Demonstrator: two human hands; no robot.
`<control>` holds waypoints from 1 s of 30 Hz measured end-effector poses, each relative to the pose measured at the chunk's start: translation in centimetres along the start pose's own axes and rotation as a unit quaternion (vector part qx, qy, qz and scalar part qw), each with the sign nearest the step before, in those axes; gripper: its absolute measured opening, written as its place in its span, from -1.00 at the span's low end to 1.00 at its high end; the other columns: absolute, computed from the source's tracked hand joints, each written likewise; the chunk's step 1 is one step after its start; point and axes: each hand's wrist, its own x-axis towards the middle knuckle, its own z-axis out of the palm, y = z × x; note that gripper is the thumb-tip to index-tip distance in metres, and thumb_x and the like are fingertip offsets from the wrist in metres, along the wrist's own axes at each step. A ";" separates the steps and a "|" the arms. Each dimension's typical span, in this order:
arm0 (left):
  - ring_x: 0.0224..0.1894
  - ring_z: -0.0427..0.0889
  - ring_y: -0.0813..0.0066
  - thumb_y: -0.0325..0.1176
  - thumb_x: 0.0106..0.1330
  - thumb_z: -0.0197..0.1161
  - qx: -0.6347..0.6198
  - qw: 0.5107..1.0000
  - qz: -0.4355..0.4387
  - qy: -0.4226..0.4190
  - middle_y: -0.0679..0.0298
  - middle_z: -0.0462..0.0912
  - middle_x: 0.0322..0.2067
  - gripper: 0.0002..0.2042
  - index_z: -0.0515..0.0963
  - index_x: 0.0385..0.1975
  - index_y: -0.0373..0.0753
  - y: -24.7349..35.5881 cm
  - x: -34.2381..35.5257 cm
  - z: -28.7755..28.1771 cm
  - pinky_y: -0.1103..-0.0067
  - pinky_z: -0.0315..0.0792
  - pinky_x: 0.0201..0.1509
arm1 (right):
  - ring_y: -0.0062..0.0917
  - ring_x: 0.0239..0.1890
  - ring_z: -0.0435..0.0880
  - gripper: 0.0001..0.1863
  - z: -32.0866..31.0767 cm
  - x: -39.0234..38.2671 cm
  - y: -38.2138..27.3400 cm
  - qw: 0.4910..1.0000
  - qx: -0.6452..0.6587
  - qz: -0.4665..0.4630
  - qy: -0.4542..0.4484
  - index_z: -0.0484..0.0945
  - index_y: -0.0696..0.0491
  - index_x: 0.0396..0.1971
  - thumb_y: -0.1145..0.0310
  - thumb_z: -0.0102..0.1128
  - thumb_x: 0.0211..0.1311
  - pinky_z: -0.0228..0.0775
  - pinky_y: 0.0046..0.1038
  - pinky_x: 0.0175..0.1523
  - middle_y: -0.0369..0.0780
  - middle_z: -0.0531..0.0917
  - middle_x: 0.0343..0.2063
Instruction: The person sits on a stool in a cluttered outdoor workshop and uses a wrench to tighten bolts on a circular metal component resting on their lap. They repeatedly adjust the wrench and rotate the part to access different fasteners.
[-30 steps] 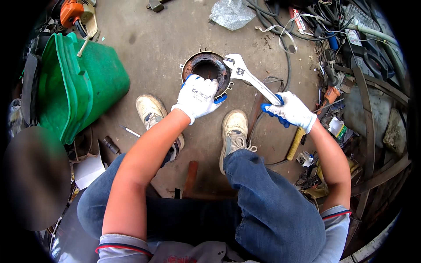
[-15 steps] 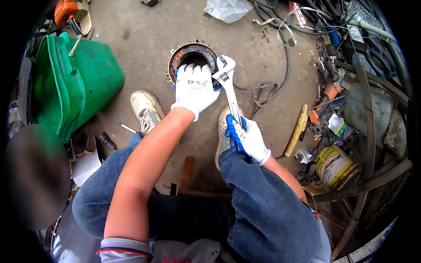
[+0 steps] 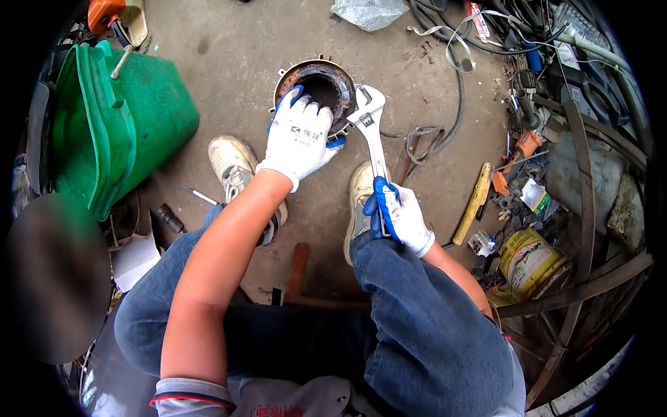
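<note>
A round metal housing [image 3: 282, 89] stands on the floor ahead of me, with small tabs around its rim and a rusty brown ring inside. My left hand [image 3: 300, 135], in a white glove with blue palm, grips its near-left rim, fingertips reaching over the opening and thumb outside. My right hand [image 3: 401, 217], gloved alike, is closed around the handle of a large silver adjustable wrench [image 3: 376, 149]. The wrench points away from me, its jaws at the housing's right edge; whether they grip a tab I cannot tell.
A green bin [image 3: 149, 115] lies tipped at left. My shoes [image 3: 233, 161] flank the space below the housing. Cables [image 3: 455, 104] coil at the right, near a yellow-handled tool [image 3: 474, 203], a yellow bucket [image 3: 531, 260] and piled scrap. Bubble wrap [image 3: 368, 10] lies at the far edge.
My left hand has slid left along the housing's rim, uncovering more of the opening. The wrench and my right hand have shifted slightly right. The whole view has moved a little.
</note>
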 end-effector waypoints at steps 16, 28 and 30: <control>-0.03 0.60 0.21 0.06 0.06 0.37 -0.023 0.999 -0.007 -0.038 0.13 0.66 -0.32 -0.56 0.65 -0.33 -0.25 -0.8 -0.1 -0.1 0.21 0.06 0.47 | -0.81 -0.65 0.44 -0.65 1.3 -0.6 -2.6 0.997 -0.070 -0.007 0.040 0.56 0.12 -0.32 0.15 -0.01 0.50 0.26 -0.73 -0.57 -0.36 0.57 -0.60; -0.22 0.60 0.29 0.10 0.07 0.34 -0.013 0.999 -0.016 -0.050 0.18 0.61 -0.46 -0.59 0.66 -0.42 -0.17 -0.6 0.0 0.6 0.18 0.03 0.45 | -0.51 -0.58 0.67 -0.67 2.3 0.6 -1.1 0.995 -0.086 0.028 -0.036 0.44 0.03 -0.24 0.04 -0.06 0.51 0.54 -0.49 -0.53 -0.23 0.64 -0.46; -0.24 0.59 0.31 0.10 0.09 0.31 -0.009 0.999 -0.016 -0.047 0.18 0.61 -0.48 -0.61 0.65 -0.44 -0.15 -0.6 -0.1 0.8 0.20 0.01 0.46 | -0.50 -0.54 0.70 -0.65 4.4 0.7 -1.9 0.995 -0.054 0.071 -0.050 0.45 0.06 -0.20 0.04 -0.04 0.50 0.56 -0.49 -0.51 -0.21 0.66 -0.43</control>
